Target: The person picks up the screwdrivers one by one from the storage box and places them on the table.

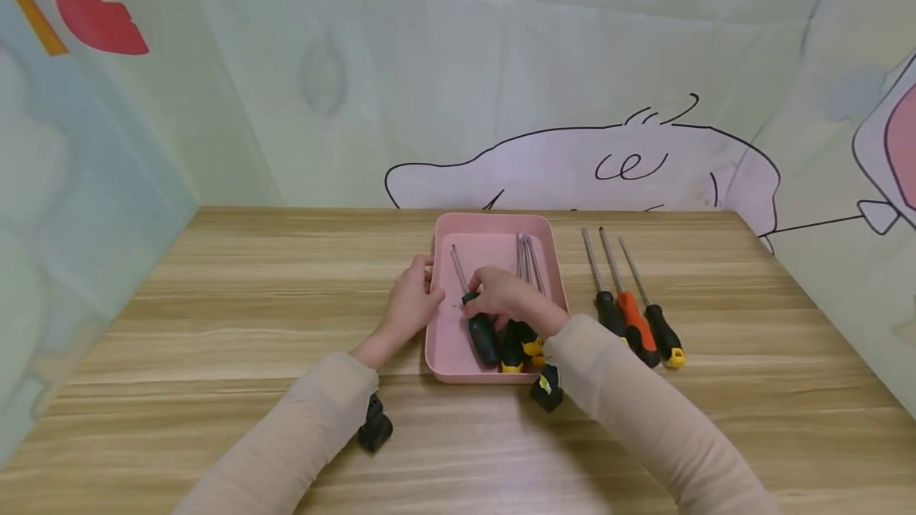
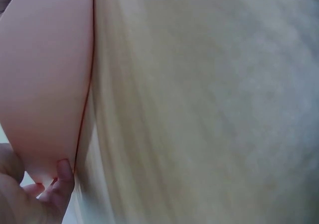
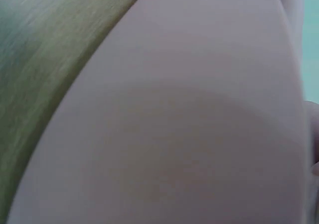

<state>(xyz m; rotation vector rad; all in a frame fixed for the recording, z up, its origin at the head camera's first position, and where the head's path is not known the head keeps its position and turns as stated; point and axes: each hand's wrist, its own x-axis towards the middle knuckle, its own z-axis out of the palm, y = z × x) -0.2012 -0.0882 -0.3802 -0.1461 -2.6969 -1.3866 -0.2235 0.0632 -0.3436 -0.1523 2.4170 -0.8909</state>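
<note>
A pink tray (image 1: 447,356) stands on the table with screwdrivers in it. My left hand (image 1: 411,302) holds the tray's left side, thumb at the rim and fingers against the outer wall; in the left wrist view, fingertips (image 2: 64,171) press that wall. Inside the tray, my right hand (image 1: 511,296) pinches a dark green screwdriver (image 1: 483,340) near the top of its handle. Its shaft points to the back. Right of it lie several screwdrivers with black and yellow handles (image 1: 511,348), partly hidden under the right hand and wrist. The right wrist view shows mostly the tray's wall (image 3: 174,134).
On the table (image 1: 286,284), right of the tray, three screwdrivers lie side by side: a black one (image 1: 608,312), an orange and black one (image 1: 635,320) and a black one with a yellow end (image 1: 664,328). A printed cloth (image 1: 429,62) hangs behind the table.
</note>
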